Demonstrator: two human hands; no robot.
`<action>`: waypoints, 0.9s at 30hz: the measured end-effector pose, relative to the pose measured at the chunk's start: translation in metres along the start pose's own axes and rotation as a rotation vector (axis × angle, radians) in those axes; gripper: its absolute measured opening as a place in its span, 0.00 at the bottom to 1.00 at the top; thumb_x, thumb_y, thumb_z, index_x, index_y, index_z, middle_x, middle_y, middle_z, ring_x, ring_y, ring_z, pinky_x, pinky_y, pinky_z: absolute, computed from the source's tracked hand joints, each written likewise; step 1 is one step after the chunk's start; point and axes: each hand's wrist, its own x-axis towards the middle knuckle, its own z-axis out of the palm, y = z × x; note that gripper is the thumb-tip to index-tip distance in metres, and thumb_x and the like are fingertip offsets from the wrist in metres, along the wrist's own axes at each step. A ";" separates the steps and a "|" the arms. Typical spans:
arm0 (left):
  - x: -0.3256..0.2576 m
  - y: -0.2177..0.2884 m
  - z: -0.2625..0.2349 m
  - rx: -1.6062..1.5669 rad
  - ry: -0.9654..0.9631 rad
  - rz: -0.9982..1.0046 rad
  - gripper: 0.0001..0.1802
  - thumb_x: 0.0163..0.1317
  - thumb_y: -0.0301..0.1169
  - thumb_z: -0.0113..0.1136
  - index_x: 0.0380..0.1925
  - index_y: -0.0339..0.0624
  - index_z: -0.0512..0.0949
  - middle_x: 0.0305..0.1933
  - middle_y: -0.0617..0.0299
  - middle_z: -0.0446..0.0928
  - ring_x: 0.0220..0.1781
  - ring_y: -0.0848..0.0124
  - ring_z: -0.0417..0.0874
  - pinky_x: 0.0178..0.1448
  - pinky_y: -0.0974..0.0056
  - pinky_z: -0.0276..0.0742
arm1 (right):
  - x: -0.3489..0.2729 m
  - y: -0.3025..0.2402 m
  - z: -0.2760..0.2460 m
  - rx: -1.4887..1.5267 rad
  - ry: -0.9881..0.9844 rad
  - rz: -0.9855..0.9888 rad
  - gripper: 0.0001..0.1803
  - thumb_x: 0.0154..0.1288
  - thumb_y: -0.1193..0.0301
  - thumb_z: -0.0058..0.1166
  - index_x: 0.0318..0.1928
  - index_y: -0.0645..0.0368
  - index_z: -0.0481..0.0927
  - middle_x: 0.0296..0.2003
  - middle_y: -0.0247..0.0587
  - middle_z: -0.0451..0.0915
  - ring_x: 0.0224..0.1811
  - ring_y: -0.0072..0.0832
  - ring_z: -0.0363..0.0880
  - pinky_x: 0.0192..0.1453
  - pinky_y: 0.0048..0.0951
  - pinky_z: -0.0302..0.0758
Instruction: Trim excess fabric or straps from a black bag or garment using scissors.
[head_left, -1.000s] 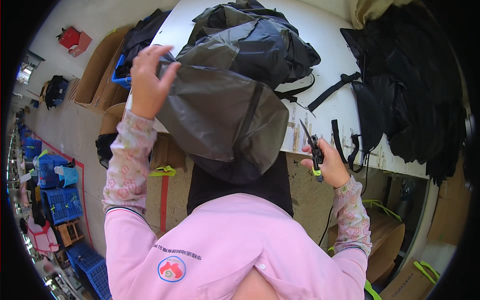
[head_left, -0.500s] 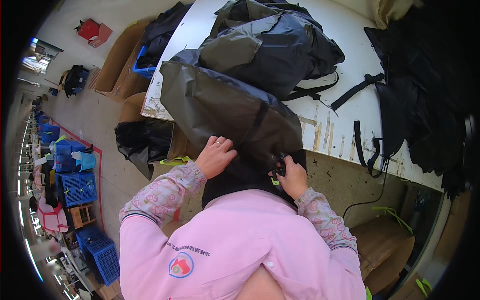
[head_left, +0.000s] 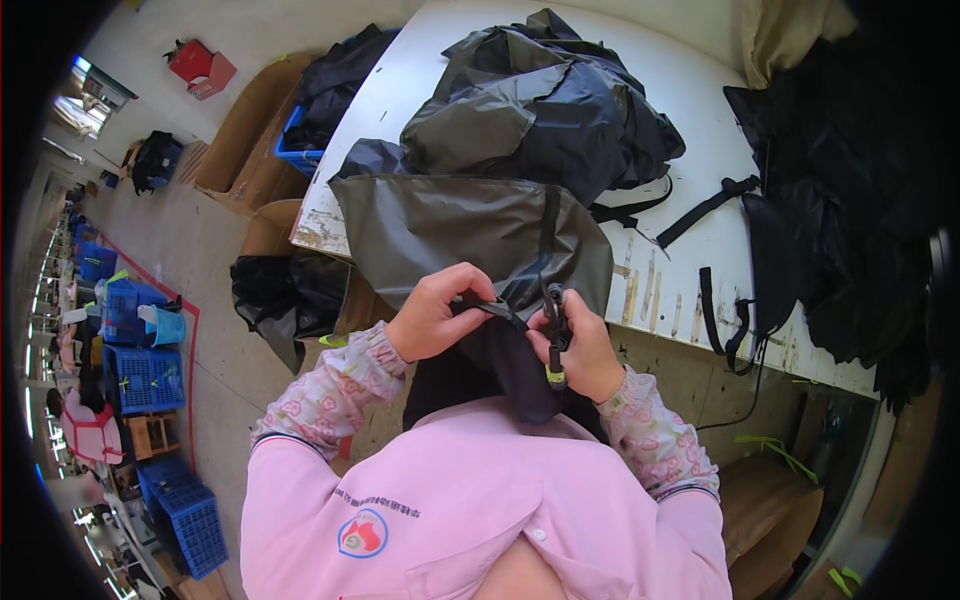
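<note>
L hand (head_left: 432, 318) fingers curled, pinching bag (head_left: 470, 235) edge at table (head_left: 690, 150) rim. R hand (head_left: 583, 352) fingers wrapped tight round snips (head_left: 553, 330), touching bag.

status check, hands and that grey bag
Left hand pinching black strap. Right hand gripping small snips. Grey bag hangs off table edge.

white table (head_left: 700, 110) — dark grey bags (head_left: 540, 120) | black straps (head_left: 705, 210) | black fabric pile (head_left: 850, 200)
</note>
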 end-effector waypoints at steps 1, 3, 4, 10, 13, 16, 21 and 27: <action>-0.003 -0.001 -0.003 -0.003 -0.055 -0.129 0.12 0.52 0.16 0.63 0.38 0.37 0.75 0.40 0.57 0.77 0.44 0.65 0.79 0.51 0.66 0.74 | 0.001 -0.005 -0.006 0.055 -0.003 0.019 0.15 0.57 0.77 0.64 0.39 0.61 0.69 0.32 0.38 0.81 0.32 0.22 0.79 0.40 0.24 0.76; -0.003 0.000 -0.004 -0.010 -0.107 -0.254 0.14 0.53 0.16 0.62 0.40 0.37 0.75 0.41 0.57 0.77 0.44 0.64 0.79 0.52 0.66 0.74 | 0.005 -0.006 -0.016 0.125 0.003 0.032 0.15 0.58 0.77 0.63 0.39 0.60 0.69 0.31 0.36 0.79 0.32 0.20 0.77 0.39 0.23 0.75; -0.002 0.001 -0.003 0.086 -0.159 -0.197 0.16 0.54 0.17 0.63 0.43 0.38 0.75 0.42 0.56 0.76 0.45 0.64 0.79 0.52 0.65 0.75 | 0.007 -0.009 -0.021 0.149 -0.016 0.042 0.14 0.59 0.77 0.63 0.39 0.60 0.69 0.32 0.35 0.79 0.32 0.20 0.77 0.39 0.23 0.75; 0.017 0.004 0.013 0.283 -0.099 0.319 0.17 0.58 0.24 0.64 0.49 0.41 0.76 0.42 0.56 0.78 0.44 0.62 0.80 0.53 0.64 0.75 | 0.013 -0.017 -0.035 0.170 -0.120 0.056 0.13 0.58 0.77 0.61 0.39 0.60 0.69 0.32 0.35 0.78 0.31 0.18 0.74 0.39 0.21 0.73; 0.018 -0.009 0.016 -0.295 -0.313 -0.191 0.10 0.61 0.23 0.64 0.43 0.36 0.80 0.36 0.65 0.81 0.39 0.79 0.78 0.47 0.71 0.75 | 0.015 -0.015 -0.037 0.235 -0.128 0.132 0.14 0.57 0.75 0.65 0.37 0.60 0.70 0.30 0.33 0.78 0.31 0.18 0.73 0.38 0.21 0.72; 0.020 -0.019 0.014 -0.656 -0.340 -0.446 0.10 0.62 0.22 0.63 0.44 0.36 0.80 0.38 0.69 0.80 0.40 0.84 0.76 0.46 0.74 0.74 | 0.014 -0.020 -0.052 -0.152 -0.092 0.101 0.18 0.54 0.72 0.71 0.35 0.60 0.71 0.27 0.34 0.77 0.30 0.21 0.74 0.37 0.23 0.72; 0.019 -0.023 0.013 -0.710 -0.308 -0.468 0.11 0.60 0.21 0.64 0.44 0.36 0.80 0.38 0.71 0.79 0.39 0.84 0.76 0.45 0.76 0.73 | 0.013 -0.041 -0.096 -0.752 -0.066 -0.231 0.25 0.44 0.60 0.75 0.36 0.59 0.75 0.26 0.39 0.77 0.28 0.36 0.75 0.37 0.34 0.67; 0.022 -0.015 0.019 -0.665 -0.293 -0.471 0.11 0.59 0.21 0.66 0.42 0.36 0.80 0.35 0.73 0.77 0.37 0.85 0.74 0.43 0.76 0.72 | 0.005 -0.041 -0.112 -0.905 -0.182 -0.216 0.24 0.44 0.57 0.71 0.38 0.55 0.76 0.30 0.36 0.79 0.37 0.37 0.77 0.42 0.38 0.66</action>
